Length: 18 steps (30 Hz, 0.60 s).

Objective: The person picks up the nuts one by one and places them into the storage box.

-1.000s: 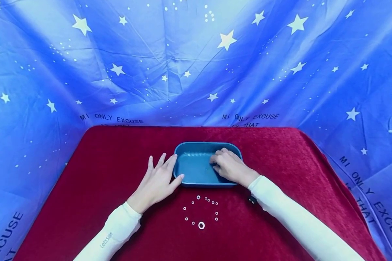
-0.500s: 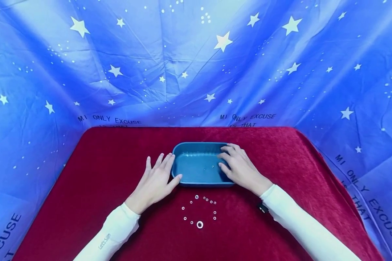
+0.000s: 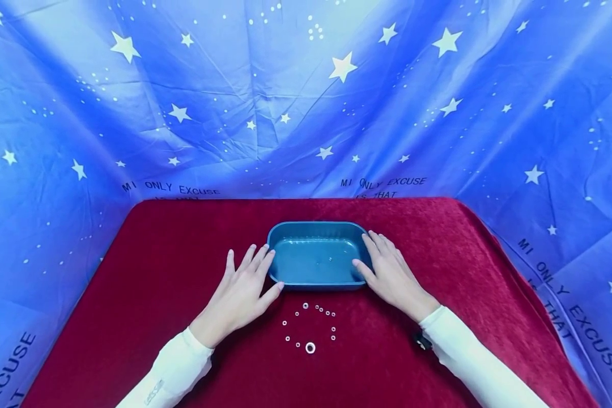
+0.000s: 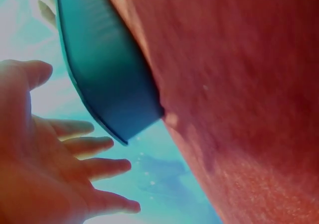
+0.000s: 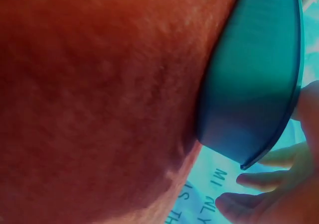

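Observation:
A blue oval tray (image 3: 285,277) sits on the red velvet cloth (image 3: 148,255), with one tiny bead (image 3: 330,259) inside it. My left hand (image 3: 245,286) lies flat with straight fingers against the tray's left wall (image 4: 107,79). On the other side my right hand (image 3: 390,275) lies flat too, its thumb and fingers touching the tray's right wall (image 5: 249,94). Neither hand holds anything. In front of the tray, several small white rings (image 3: 306,306) form a loose circle with one larger ring (image 3: 310,347) at its near side.
The red cloth covers a table whose edges fall away at left, right and back. A blue star-printed sheet (image 3: 306,102) hangs behind and around it. A small dark object (image 3: 421,341) lies by my right sleeve.
My right hand has come out of the tray and moved right, flattening against its outer right wall. A tiny bead now lies in the tray. The left hand has stayed put.

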Each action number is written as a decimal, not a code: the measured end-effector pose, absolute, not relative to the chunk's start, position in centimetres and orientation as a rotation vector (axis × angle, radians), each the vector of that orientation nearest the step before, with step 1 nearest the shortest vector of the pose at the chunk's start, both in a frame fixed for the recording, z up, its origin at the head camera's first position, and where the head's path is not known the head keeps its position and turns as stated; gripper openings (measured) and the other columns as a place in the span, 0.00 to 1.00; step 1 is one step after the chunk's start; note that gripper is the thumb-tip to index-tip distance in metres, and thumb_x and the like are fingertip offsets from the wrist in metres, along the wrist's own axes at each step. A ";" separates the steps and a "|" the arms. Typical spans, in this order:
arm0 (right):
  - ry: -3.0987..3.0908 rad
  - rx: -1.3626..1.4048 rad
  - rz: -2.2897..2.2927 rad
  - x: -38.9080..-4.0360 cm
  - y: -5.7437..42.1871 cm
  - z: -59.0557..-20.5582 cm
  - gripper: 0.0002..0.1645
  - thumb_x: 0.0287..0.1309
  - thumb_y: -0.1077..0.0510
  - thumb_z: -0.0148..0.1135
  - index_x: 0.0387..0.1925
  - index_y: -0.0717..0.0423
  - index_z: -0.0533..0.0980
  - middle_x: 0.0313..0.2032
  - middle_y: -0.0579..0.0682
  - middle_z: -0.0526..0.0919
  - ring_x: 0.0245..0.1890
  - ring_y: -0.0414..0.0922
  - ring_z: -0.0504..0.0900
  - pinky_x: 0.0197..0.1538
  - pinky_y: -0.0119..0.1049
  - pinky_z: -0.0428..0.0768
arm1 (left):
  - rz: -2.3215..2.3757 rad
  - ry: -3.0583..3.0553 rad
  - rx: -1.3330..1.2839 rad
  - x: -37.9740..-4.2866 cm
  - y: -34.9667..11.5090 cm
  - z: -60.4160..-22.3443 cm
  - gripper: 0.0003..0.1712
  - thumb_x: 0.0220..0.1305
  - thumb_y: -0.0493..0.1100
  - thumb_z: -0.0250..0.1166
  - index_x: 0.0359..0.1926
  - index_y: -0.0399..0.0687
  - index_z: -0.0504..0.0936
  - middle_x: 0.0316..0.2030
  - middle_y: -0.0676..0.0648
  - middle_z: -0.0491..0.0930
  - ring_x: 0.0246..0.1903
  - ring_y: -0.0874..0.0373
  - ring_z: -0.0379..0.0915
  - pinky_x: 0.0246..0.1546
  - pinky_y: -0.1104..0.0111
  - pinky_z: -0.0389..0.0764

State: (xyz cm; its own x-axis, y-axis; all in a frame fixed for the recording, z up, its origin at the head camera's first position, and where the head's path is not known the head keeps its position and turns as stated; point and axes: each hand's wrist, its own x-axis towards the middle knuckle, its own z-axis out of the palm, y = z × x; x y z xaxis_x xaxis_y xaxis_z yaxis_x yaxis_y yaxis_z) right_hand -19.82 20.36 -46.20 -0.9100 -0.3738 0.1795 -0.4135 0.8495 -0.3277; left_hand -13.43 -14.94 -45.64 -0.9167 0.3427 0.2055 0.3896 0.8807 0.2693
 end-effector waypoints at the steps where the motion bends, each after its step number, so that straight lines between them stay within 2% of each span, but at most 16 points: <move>1: -2.927 0.615 0.563 -19.7 20.5 -46.3 0.46 0.80 0.44 0.61 0.83 0.69 0.61 0.81 0.70 0.62 0.82 0.71 0.59 0.80 0.71 0.60 | -0.458 -2.890 -0.581 -13.2 -14.9 -45.5 0.44 0.78 0.62 0.63 0.81 0.38 0.70 0.81 0.36 0.67 0.81 0.31 0.59 0.77 0.24 0.49; 6: -2.951 0.600 0.635 -19.5 20.8 -46.7 0.48 0.82 0.42 0.59 0.84 0.70 0.57 0.82 0.68 0.62 0.83 0.72 0.57 0.81 0.71 0.58 | -0.441 -2.854 -0.626 -12.0 -14.4 -44.8 0.43 0.77 0.60 0.65 0.80 0.39 0.72 0.81 0.37 0.67 0.82 0.30 0.56 0.77 0.25 0.51; 10: -2.950 0.586 0.672 -19.5 20.9 -46.9 0.49 0.82 0.42 0.59 0.84 0.71 0.55 0.82 0.69 0.63 0.83 0.72 0.56 0.81 0.70 0.57 | -0.448 -2.826 -0.676 -11.1 -14.0 -43.9 0.41 0.76 0.59 0.67 0.80 0.41 0.73 0.81 0.38 0.68 0.82 0.32 0.56 0.78 0.30 0.58; 14: -2.953 0.583 0.670 -19.4 21.0 -47.1 0.49 0.82 0.43 0.58 0.84 0.72 0.55 0.81 0.70 0.63 0.83 0.73 0.56 0.81 0.70 0.57 | -0.456 -2.776 -0.760 -10.0 -13.2 -43.3 0.40 0.74 0.58 0.68 0.78 0.42 0.75 0.78 0.39 0.73 0.80 0.37 0.64 0.77 0.38 0.67; 18: -2.941 0.597 0.676 -19.3 21.0 -47.3 0.48 0.82 0.43 0.58 0.83 0.73 0.57 0.80 0.71 0.64 0.82 0.73 0.57 0.81 0.70 0.57 | -0.413 -2.669 -0.866 -9.0 -12.4 -43.0 0.35 0.73 0.56 0.70 0.73 0.42 0.81 0.71 0.41 0.81 0.74 0.41 0.74 0.75 0.41 0.72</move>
State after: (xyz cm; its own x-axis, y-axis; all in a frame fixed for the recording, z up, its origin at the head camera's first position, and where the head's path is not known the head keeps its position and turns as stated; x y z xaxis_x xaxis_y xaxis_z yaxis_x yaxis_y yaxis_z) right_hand -19.26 20.99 -47.25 -0.9226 -0.3562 0.1481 -0.3851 0.8282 -0.4072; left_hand -9.05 -12.40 -43.05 -0.7716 0.5173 0.3700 0.6050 0.7765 0.1761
